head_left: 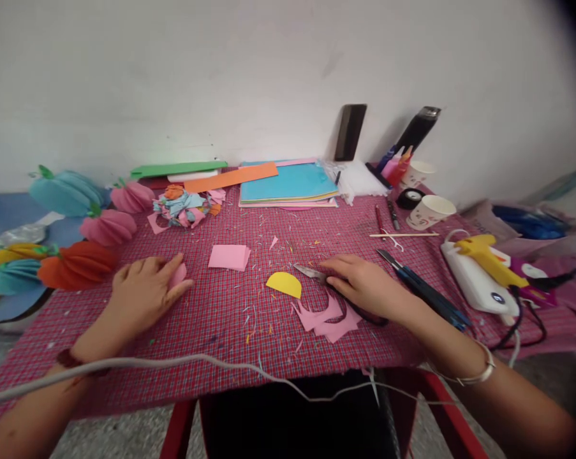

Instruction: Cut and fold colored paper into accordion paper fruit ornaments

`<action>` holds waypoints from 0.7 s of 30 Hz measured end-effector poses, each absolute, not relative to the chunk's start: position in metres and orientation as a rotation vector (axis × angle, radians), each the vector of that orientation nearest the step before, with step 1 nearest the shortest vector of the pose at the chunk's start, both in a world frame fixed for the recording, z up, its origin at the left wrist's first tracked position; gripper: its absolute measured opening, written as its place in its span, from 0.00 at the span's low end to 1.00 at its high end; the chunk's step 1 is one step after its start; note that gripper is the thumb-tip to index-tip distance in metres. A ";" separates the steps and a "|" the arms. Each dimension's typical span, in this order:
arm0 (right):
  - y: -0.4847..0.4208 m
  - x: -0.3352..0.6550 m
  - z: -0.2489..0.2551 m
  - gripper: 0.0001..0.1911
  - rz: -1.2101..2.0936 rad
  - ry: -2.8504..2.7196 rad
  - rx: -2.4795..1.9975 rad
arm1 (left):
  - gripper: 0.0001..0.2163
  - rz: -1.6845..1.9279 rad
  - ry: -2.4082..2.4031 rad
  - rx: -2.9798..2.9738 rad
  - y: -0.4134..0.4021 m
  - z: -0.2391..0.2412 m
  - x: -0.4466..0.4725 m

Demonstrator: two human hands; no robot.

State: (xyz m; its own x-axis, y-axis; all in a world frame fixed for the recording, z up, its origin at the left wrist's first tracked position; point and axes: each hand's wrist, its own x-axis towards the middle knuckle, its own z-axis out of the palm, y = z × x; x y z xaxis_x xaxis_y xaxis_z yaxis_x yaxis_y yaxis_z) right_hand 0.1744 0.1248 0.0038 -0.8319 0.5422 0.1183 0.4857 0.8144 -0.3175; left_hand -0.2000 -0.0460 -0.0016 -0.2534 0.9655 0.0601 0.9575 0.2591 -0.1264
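My left hand (147,290) lies flat on the red checked tablecloth (221,325), fingers spread over a small pink paper piece (178,275). My right hand (361,284) rests palm down on a pair of scissors (311,273), whose blades stick out to the left; its fingers curl over the handles. A yellow paper half-circle (284,284) lies just left of the scissor tips. Pink paper offcuts (328,317) sit below my right hand. A folded pink paper square (229,256) lies between my hands, farther back.
Paper pumpkins (77,261) in pink, teal and orange stand at the left. Coloured paper sheets (290,183) are stacked at the back. A yellow glue gun (488,255), paper cups (428,210), pens and black tape lie at the right. A grey cable (173,363) crosses the near edge.
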 end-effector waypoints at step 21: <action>0.119 0.118 0.005 0.13 0.506 -2.831 -0.511 | 0.29 -0.127 -2.260 -2.667 0.051 0.017 -0.181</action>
